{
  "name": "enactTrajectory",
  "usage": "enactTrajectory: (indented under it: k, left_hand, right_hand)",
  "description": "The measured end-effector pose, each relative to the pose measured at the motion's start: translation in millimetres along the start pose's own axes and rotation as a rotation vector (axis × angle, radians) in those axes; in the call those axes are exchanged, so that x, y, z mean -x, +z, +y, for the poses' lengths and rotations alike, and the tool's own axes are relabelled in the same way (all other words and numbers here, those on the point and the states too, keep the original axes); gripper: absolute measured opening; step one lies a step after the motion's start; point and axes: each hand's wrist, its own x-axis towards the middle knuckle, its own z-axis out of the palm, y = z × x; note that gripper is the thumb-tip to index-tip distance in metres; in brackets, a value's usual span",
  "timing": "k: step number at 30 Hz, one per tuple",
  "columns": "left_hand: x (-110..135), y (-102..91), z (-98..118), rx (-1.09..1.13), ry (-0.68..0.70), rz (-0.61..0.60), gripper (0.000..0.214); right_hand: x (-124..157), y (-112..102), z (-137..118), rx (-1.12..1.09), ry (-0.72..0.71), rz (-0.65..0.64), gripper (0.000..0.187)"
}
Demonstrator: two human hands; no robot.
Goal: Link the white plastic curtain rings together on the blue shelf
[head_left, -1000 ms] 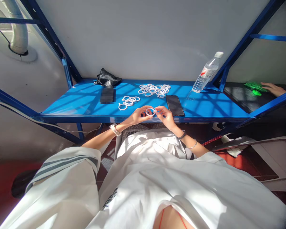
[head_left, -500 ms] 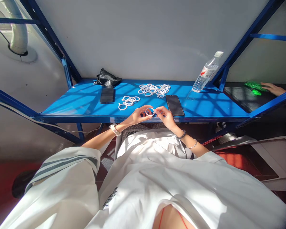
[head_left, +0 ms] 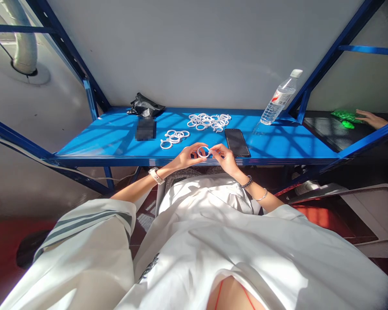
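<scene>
Just over the front edge of the blue table (head_left: 116,148), a white plastic ring (head_left: 203,147) is held between both hands. The fingers and thumb of my left hand (head_left: 190,156) close on the ring's left side. At its right side, where a small tab seems to stick out, my right hand (head_left: 224,156) pinches it with the fingertips. Beyond my left hand lies a small group of similar rings (head_left: 174,138). A larger heap of white rings (head_left: 208,121) is farther back. A black phone (head_left: 237,143) lies flat beside my right hand.
A clear water bottle (head_left: 280,99) stands at the back right. At the back left are a crumpled black bag (head_left: 145,104) and a blurred dark item (head_left: 145,128). Blue frame posts flank the table. On the right, another person's hand (head_left: 371,118) is near green glittery material (head_left: 344,117).
My hands and the ring stay almost in the same place. The other person's hand at the right has shifted slightly.
</scene>
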Motion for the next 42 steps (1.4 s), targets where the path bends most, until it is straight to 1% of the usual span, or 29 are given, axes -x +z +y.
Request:
enactTrajectory:
  k: [9, 17, 27, 42]
  left_hand:
    - [-0.7, -0.8, 1.2, -0.008, -0.001, -0.006, 0.057]
    - [-0.4, -1.0, -0.7, -0.013, 0.005, -0.011, 0.060]
    - [-0.4, -2.1, -0.5, -0.003, 0.021, -0.031, 0.059]
    - [-0.4, -2.9, -1.4, -0.003, 0.009, -0.045, 0.058]
  right_hand:
    - [0.5, -0.8, -1.4, 0.008, -0.002, 0.007, 0.043]
    - [0.8, 0.1, -5.1, -0.019, -0.005, 0.006, 0.040]
    - [0.8, 1.0, -3.9, 0.018, -0.018, 0.020, 0.038]
    - [0.5, 0.8, -3.7, 0.029, -0.037, 0.031, 0.040]
